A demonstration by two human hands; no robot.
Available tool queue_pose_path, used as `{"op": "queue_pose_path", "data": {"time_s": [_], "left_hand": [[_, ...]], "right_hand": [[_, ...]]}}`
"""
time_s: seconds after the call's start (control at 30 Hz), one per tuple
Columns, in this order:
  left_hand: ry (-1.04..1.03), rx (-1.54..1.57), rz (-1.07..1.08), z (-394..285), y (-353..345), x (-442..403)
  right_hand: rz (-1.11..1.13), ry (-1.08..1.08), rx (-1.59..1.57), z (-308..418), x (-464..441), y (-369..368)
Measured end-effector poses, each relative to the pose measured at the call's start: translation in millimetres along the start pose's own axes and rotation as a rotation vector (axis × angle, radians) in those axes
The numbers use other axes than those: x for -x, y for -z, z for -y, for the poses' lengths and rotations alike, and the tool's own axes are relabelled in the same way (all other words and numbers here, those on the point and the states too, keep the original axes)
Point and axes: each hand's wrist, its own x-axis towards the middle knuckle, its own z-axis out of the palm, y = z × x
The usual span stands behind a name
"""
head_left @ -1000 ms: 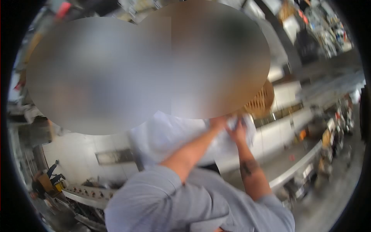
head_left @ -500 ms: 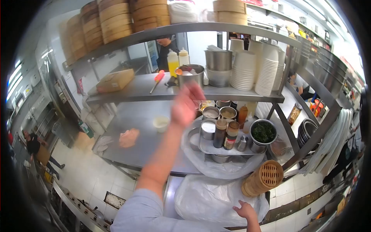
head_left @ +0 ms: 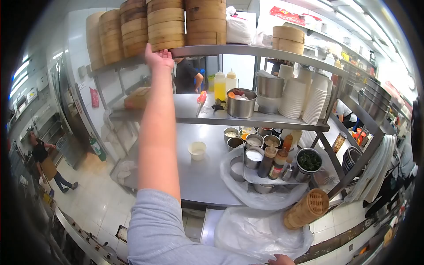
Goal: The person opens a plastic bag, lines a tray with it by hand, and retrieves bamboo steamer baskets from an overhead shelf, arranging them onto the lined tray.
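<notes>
- Left hand point(head_left: 160, 60) is reaching the top shelf point(head_left: 212, 50) beneath steamers point(head_left: 166, 21), thumb spreading from fingers.
- Right hand point(head_left: 281, 259) is showing beside plastic point(head_left: 251, 232); cannot tell its fingers.

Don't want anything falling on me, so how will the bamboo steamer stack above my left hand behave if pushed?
The bamboo steamer stack looks stiff-walled and should hold its shape. Seams show between tiers, so a high push might slide them apart. Standing tall near the shelf edge, it could tip.

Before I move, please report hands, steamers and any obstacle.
Left hand open, at upper-shelf steamers, contact unclear. Right hand low, partly cut off. Shelf edge close by left fingers.
</notes>
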Motion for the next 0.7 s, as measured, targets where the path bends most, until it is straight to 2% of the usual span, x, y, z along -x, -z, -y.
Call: {"op": "queue_pose_path", "data": {"time_s": [0.03, 0.1, 0.17, 0.2, 0.23, 0.3, 0.37, 0.47, 0.5, 0.57, 0.6, 0.67, 0.7], "left_hand": [[0.106, 0.01, 0.016, -6.3, -1.7, -3.8], [0.116, -0.004, 0.058, -9.6, -3.7, -8.3], [0.084, -0.019, 0.248, -11.4, -11.2, 5.1], [0.086, -0.043, 0.225, -14.0, -17.8, 13.7], [0.109, 0.001, 0.301, -18.0, -20.1, 20.6], [0.085, 0.084, 0.4, -23.9, -21.9, 33.4], [0.058, 0.132, 0.432, -29.6, -20.1, 44.7], [0.01, 0.14, 0.423, -43.9, -2.5, 87.2], [0.02, 0.136, 0.432, -52.6, 7.0, 103.9], [0.105, 0.136, 0.462, -66.3, 34.9, 135.9], [0.12, 0.122, 0.462, -69.9, 51.5, 146.3], [0.097, 0.118, 0.507, -72.5, 94.1, 167.6], [0.107, 0.098, 0.444, -72.3, 118.1, 175.5]], "right_hand": [[-0.006, -0.001, -0.003, 2.1, 1.2, -3.2], [0.005, 0.009, 0.022, 21.5, 16.1, 3.7], [0.014, 0.028, 0.045, 43.7, 26.8, 11.1], [0.019, 0.038, 0.059, 51.0, 28.1, 10.9], [0.013, 0.044, 0.059, 49.9, 17.0, 11.8], [-0.153, 0.068, 0.32, 42.0, -14.2, 15.4], [-0.197, 0.17, 0.316, 86.6, -2.8, 70.1], [-0.605, 0.396, 0.366, 211.3, 81.5, 172.2], [-0.819, 0.614, 0.32, 254.3, 123.8, 200.8], [-1.125, 0.852, 0.246, 335.5, 189.1, 244.4], [-1.191, 1.026, 0.184, 369.9, 219.5, 264.5], [-1.552, 1.36, 0.264, 425.9, 246.4, 305.4], [-1.699, 1.469, 0.117, 458.6, 254.5, 323.4]]}}
